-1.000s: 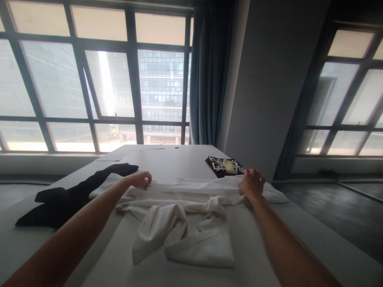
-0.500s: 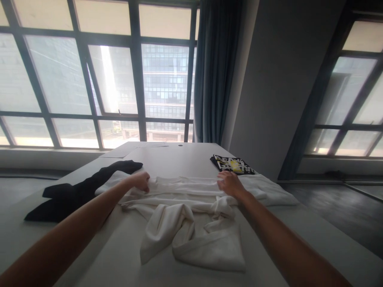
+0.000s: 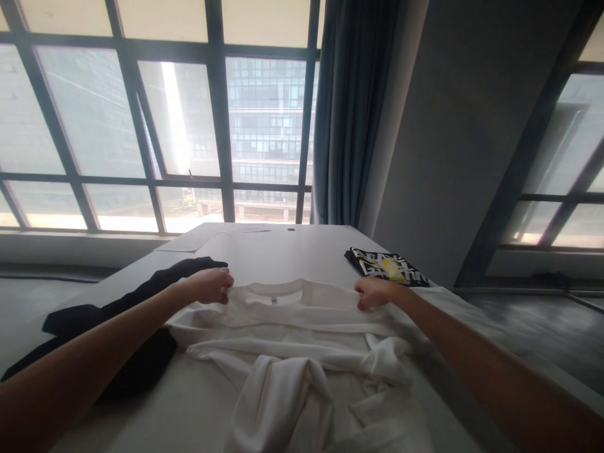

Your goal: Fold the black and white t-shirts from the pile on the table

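Backlit room — bright windows, dim interior

Daylight pours through the large window (image 3: 189, 126) ahead, with a glaring vertical streak on one pane; the upper panes are washed out. The pale surface (image 3: 283, 248) catches soft light, while the wall (image 3: 453, 126) and near forearms fall into shade. Straight frames lean and bow toward the edges — wide-lens distortion — and the right floor is smeared with blur.

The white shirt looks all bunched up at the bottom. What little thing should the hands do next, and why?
Probably lift the white shirt a little and draw it toward the far end of the table. The left hand and right hand each pinch a shoulder beside the collar, while the lower part lies twisted in a heap nearer the person. Lifting should let it hang straight.
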`<state>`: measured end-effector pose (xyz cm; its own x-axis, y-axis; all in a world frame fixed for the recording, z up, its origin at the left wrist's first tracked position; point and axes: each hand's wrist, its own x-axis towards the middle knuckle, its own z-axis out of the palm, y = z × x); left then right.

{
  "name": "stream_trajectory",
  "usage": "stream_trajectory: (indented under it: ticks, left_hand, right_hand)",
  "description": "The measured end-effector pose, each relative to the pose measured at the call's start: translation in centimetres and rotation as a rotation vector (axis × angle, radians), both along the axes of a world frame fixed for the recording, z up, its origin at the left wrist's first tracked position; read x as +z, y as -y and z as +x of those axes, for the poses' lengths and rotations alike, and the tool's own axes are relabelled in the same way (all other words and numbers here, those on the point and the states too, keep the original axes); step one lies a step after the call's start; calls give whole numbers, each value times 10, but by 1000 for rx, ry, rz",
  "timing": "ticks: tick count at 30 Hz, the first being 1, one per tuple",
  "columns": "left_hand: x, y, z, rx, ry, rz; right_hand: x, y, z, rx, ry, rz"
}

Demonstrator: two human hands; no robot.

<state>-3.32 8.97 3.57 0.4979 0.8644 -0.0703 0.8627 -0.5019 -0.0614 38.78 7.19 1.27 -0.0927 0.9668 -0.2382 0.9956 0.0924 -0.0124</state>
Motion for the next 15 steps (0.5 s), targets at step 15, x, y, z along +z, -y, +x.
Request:
stream_trajectory:
  ticks: [15]
  left_hand:
    - [47, -136, -4, 370, 346, -230]
  right_hand:
    - [90, -54, 86, -273, -211, 142]
